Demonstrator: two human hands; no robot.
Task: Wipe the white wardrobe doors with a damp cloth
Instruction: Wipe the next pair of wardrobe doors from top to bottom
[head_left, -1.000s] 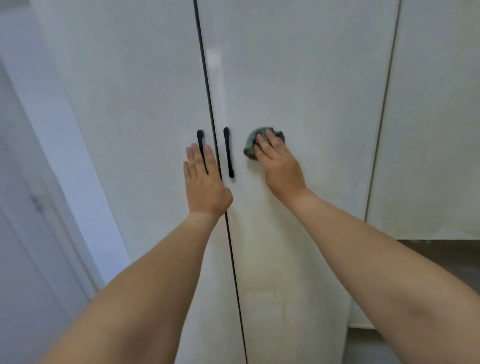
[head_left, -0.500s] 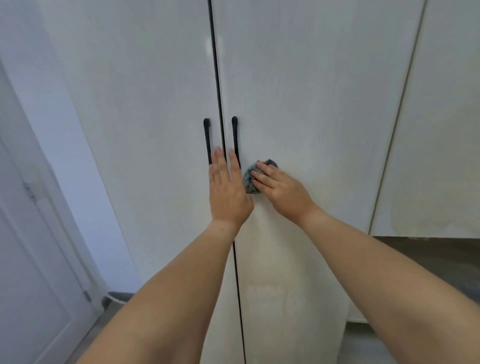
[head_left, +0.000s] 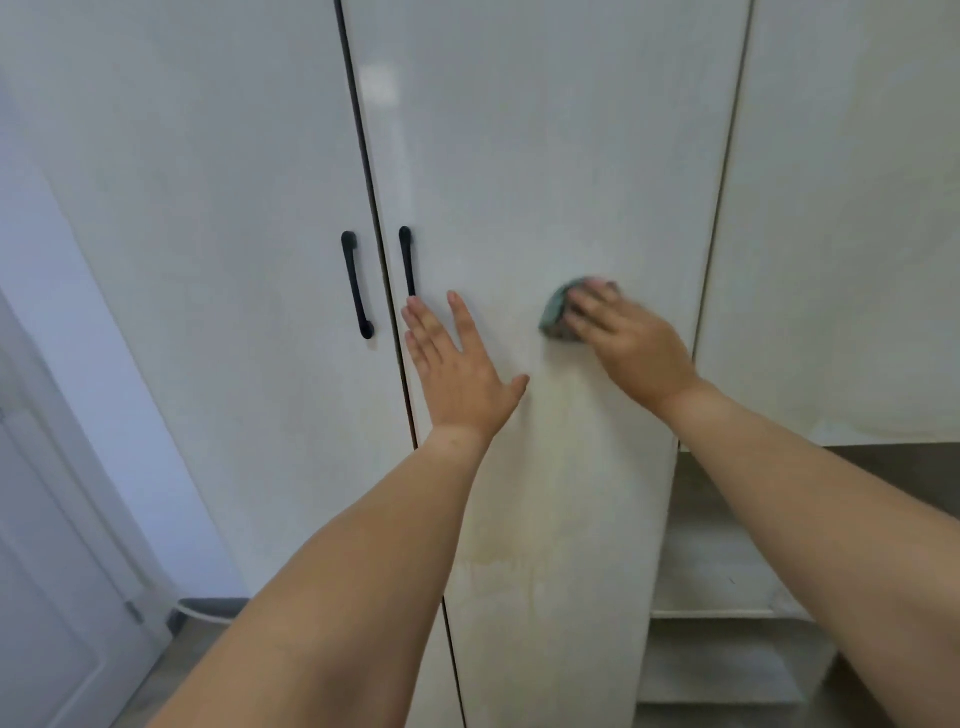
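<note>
The person is wiping the middle door (head_left: 545, 156) of a white wardrobe, and the handle (head_left: 408, 262) on that door serves as the landmark here. The right hand (head_left: 631, 340) is pressing a bunched grey-green cloth (head_left: 553, 314) against the panel well to the right of the handle and a little below its lower end; the fingers are lying over the wad and look slightly bent round it, though motion blur is hiding the exact grip. The left hand (head_left: 457, 369) is resting flat on the same door just below and to the right of the handle, fingers straight and spread, holding nothing, apparently bracing the door so it is not rattling under the pressure. A second handle (head_left: 357, 285) is sitting on the left door (head_left: 208, 260), just across the dark gap. Below the handle, lower on the middle door, a yellowish stain (head_left: 498, 561) is showing, and that patch seems not yet cleaned. To do this step well, the cloth should be kept flat under the palm, not balled, so more of it is meeting the surface, and the strokes should be overlapping as they work down toward the stain. Firm, even pressure with the bracing hand staying close by should be keeping the door steady. The third door (head_left: 857, 208), far right of the handle, appears to be waiting its turn.
</note>
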